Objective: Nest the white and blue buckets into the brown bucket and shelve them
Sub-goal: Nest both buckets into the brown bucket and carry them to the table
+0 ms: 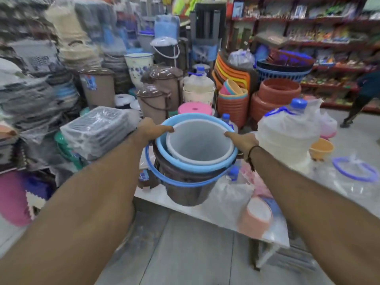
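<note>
The left hand [151,129] holds the left rim of the stacked buckets, fingers curled over the edge. The white bucket [200,144] sits inside the blue bucket [164,149], inside the brown bucket [187,192], lifted over the near table [205,212]. The right hand [242,140] holds the right rim.

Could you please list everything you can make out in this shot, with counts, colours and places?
white bucket: one, innermost of the held stack
blue bucket: one, light blue, around the white one
brown bucket: one, outermost, blue handle hanging down
water jug: one large, translucent, blue cap, right of the stack
lidded bins: several, brown, behind
terracotta pots: stacked, right rear
table: one, white, below the stack
left hand: on the stack's left rim
right hand: on the right rim
</note>
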Available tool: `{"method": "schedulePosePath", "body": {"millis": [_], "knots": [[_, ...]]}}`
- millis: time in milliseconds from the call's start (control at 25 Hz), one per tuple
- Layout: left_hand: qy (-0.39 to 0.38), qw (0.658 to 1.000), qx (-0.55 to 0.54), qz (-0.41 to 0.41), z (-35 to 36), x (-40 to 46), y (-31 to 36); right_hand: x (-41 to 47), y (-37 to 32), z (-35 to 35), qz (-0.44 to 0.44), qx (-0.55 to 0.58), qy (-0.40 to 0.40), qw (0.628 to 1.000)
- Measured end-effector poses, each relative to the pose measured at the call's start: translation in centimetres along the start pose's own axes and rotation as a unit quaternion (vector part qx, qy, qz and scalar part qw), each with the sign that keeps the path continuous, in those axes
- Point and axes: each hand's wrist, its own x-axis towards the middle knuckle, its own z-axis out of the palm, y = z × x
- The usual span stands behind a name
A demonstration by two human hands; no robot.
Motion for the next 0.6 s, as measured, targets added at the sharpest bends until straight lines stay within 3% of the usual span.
{"method": "schedulePosePath", "body": {"millis": [160,280,600], "knots": [[0.040,0.999,0.024,0.014,-1.0,6.6,2.4,7.4,-3.4,2.3,-0.015,0.010,0.013,1.000],[0.022,1.000,0.012,-0.008,0.5,12.4,2.1,11.2,-5.0,4.6,-0.021,0.001,0.010,1.000],[-0.016,0.987,0.085,-0.133,8.4,25.5,-6.5,25.0,3.1,14.6,0.084,-0.060,-0.095,0.990]]}}
